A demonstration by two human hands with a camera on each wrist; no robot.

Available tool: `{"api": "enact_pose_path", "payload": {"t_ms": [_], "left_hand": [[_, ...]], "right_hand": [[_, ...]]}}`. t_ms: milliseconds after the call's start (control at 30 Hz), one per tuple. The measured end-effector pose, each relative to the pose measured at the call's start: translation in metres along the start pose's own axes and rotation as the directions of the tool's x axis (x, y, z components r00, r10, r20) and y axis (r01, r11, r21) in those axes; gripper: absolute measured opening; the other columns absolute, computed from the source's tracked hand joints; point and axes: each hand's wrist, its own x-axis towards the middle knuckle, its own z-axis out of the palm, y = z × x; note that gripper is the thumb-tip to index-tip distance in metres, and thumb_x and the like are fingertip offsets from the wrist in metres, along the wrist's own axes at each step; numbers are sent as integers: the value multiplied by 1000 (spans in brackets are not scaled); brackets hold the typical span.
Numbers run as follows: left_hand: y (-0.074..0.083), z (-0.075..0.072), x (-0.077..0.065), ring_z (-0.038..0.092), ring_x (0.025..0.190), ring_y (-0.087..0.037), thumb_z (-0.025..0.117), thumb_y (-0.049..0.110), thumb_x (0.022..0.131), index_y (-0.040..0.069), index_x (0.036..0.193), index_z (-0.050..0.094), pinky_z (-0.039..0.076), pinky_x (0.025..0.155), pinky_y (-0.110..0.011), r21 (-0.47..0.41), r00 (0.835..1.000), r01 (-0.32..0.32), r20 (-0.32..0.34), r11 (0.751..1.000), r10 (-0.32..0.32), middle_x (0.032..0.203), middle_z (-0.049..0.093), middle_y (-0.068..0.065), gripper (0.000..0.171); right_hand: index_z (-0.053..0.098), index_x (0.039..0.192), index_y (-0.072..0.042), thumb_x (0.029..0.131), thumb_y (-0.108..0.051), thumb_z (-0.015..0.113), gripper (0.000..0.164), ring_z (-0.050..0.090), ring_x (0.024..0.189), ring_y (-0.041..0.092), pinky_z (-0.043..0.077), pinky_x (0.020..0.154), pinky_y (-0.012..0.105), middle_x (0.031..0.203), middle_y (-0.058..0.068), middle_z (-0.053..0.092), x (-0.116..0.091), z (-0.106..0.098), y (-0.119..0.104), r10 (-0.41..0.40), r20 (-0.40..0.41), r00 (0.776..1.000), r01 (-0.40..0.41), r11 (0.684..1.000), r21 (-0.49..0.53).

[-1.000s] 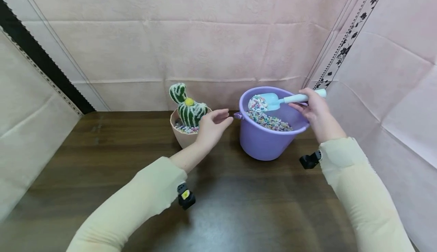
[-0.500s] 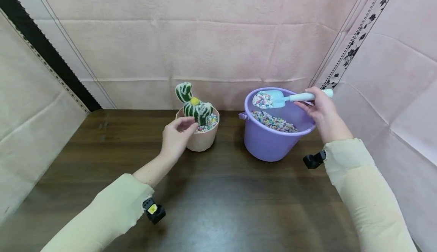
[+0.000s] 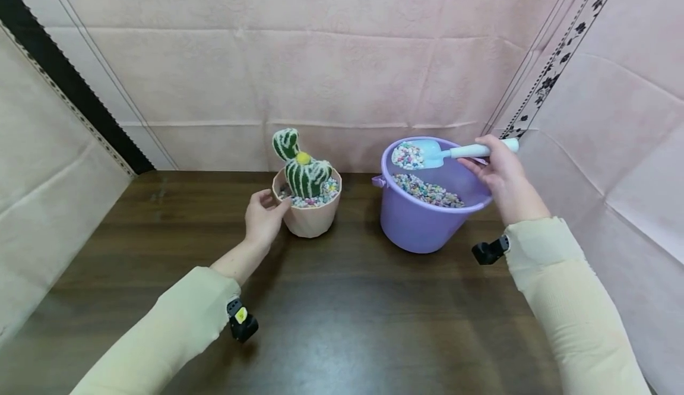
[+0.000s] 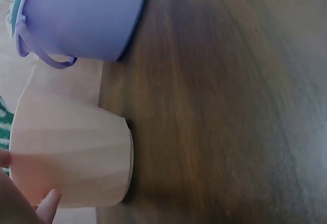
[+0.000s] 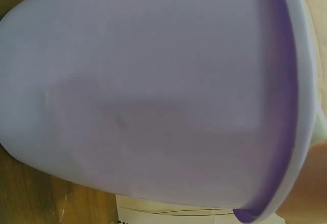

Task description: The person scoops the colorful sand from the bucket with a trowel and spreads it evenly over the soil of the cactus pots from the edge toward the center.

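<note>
My left hand (image 3: 263, 218) is at the left side of a beige flowerpot (image 3: 310, 221), holding it near the rim with thumb in front. In the left wrist view, fingertips (image 4: 48, 206) lie against the wall of the pot (image 4: 76, 147). A knitted green-and-white cactus (image 3: 307, 178) with a yellow flower stands in the pot among colourful pebbles (image 3: 320, 199). My right hand (image 3: 504, 175) grips the handle of a light blue trowel (image 3: 434, 156), its blade loaded with pebbles (image 3: 407, 156). The blade hangs over a purple bucket (image 3: 414, 226) that has more pebbles (image 3: 427, 190) inside.
Pot and bucket stand apart on a dark wooden table (image 3: 342, 312), near its back edge. Pale cloth walls (image 3: 342, 62) rise behind and at both sides. The bucket's wall (image 5: 153, 91) fills most of the right wrist view, hiding the trowel blade.
My left hand has moved from the pot's right side, across its front, to its left rim. My right hand keeps the loaded trowel over the bucket. The head view has shifted slightly.
</note>
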Motion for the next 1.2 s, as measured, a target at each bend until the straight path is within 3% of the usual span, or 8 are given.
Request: {"api": "enact_pose_path", "payload": {"t_ms": [100, 367, 567, 700, 833, 933, 1067, 1200], "left_hand": [[1, 2, 3, 48, 121, -33, 58, 15, 89, -2, 134, 39, 45, 102, -39, -12, 1000, -6, 7, 1000, 6, 133, 45, -21, 52], [2, -3, 21, 52, 116, -25, 53, 11, 92, -1, 133, 47, 48, 98, -37, -19, 1000, -10, 24, 1000, 11, 131, 53, -19, 42], [1, 2, 11, 55, 111, -25, 58, 18, 89, -1, 126, 48, 53, 90, -34, 28, 998, -45, -49, 999, 47, 124, 55, -19, 43], [0, 3, 9, 56, 110, -27, 57, 14, 89, -2, 126, 45, 54, 88, -35, -17, 999, -35, -13, 999, 35, 124, 52, -20, 42], [0, -1, 19, 55, 110, -26, 51, 9, 93, -3, 132, 43, 52, 93, -38, -58, 996, -29, 81, 998, 33, 130, 50, -21, 41], [-1, -4, 29, 57, 97, -16, 51, 9, 94, -2, 131, 48, 55, 85, -28, -59, 992, -47, 112, 997, 53, 127, 53, -21, 39], [0, -2, 32, 55, 73, -3, 55, 15, 93, -1, 123, 57, 54, 67, -17, -24, 997, -67, 36, 997, 67, 115, 60, -19, 35], [0, 4, 26, 56, 72, -6, 56, 14, 91, -1, 123, 55, 58, 75, -30, -40, 999, -36, -12, 999, 35, 115, 60, -18, 36]], "right_hand": [[42, 99, -14, 85, -2, 63, 28, 63, 67, 26, 60, 69, 39, 101, 9, 52, -1, 1, 0, -1, 4, 1000, 1, 1000, 2], [41, 100, -15, 86, -2, 62, 29, 61, 75, 25, 59, 71, 37, 100, 9, 48, 1, 3, 3, 6, 1, 1000, -6, 1000, -16], [41, 99, -15, 85, -3, 63, 29, 60, 75, 23, 59, 72, 37, 100, 7, 48, 0, 4, 5, 3, -8, 1000, -3, 1000, -19], [43, 97, -14, 84, -2, 64, 27, 62, 71, 24, 59, 71, 38, 96, 9, 50, 0, 5, 5, 1, -4, 1000, -1, 1000, -11], [44, 96, -13, 85, -2, 63, 24, 63, 68, 25, 59, 71, 37, 94, 10, 52, 1, 6, 6, 0, -2, 1000, 0, 1000, -23], [44, 96, -13, 86, -3, 62, 22, 64, 67, 25, 60, 71, 36, 93, 10, 53, 2, 8, 9, 6, 4, 1000, -6, 1000, -28], [45, 97, -12, 88, -4, 59, 18, 64, 67, 24, 59, 71, 36, 92, 9, 53, 3, 13, 14, 26, 7, 1000, -26, 999, -33], [46, 97, -10, 90, -5, 56, 14, 64, 66, 24, 59, 70, 35, 90, 10, 55, 5, 19, 21, 31, 13, 999, -30, 998, -51]]}}
